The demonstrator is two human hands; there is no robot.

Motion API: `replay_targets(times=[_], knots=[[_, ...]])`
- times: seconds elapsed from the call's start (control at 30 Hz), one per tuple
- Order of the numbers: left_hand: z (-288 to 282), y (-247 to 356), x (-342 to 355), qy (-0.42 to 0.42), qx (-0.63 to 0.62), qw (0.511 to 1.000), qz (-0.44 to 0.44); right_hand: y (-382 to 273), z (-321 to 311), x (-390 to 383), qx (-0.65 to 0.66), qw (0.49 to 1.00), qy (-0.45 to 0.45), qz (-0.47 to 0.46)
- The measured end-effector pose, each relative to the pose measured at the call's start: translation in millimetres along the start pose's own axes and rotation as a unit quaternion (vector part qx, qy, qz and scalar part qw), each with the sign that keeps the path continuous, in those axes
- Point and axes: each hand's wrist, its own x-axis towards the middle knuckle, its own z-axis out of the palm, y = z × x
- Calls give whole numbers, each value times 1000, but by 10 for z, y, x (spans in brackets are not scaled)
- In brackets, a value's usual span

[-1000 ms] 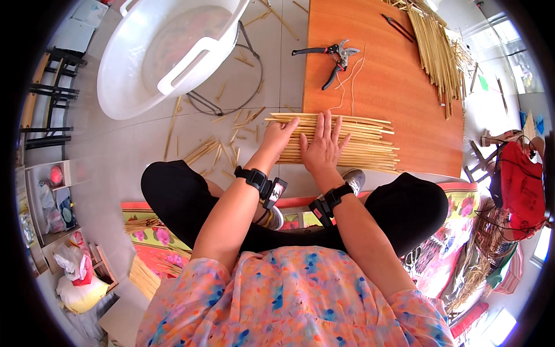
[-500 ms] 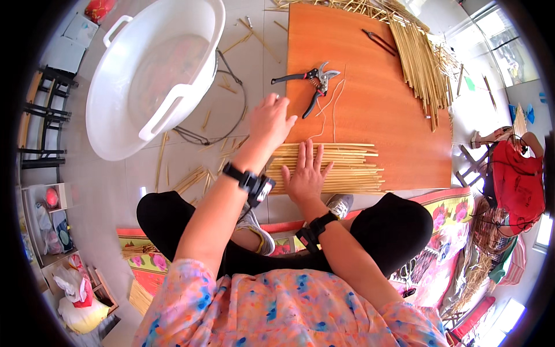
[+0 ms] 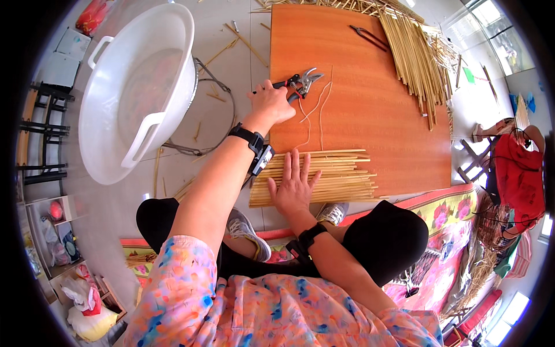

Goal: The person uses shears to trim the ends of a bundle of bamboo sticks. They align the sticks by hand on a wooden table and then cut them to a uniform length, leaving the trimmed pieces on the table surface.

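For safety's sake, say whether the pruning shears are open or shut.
Open: the pruning shears show parted blades and spread handles, one reaching the left hand.

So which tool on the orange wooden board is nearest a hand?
The silver-bladed pruning shears with red-black handles: the left hand is at one handle. The slim dark tool lies by the far tan stick pile.

The left hand (image 3: 270, 104) is at the pruners (image 3: 304, 81), the right hand (image 3: 293, 192) on stalks (image 3: 342, 178).
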Motion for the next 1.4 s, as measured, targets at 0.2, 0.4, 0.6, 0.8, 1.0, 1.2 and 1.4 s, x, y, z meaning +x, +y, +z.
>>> replay_targets(times=[0.2,0.4,0.6,0.8,1.0,1.2,1.4], knots=[[71,-383,-122,16,-108,994,-14,-18,54,-2,10,998,55,-19],[109,-1075,-1159,-73,-663,745,-2,50,124,-2,-14,997,72,-18],[330,-1590,-2603,-73,-602,794,-45,-36,134,-29,-39,998,52,-17],[751,-1738,-2854,-85,-546,831,-62,-56,135,-24,-63,997,39,-11],[766,-1839,-2828,-99,-509,854,-47,-87,101,-32,-70,997,23,-2],[881,-1808,-2708,-112,-509,853,-26,-102,89,-26,-83,996,14,-3],[880,-1763,-2472,-125,-456,881,4,-95,98,-21,-81,997,12,-5]])
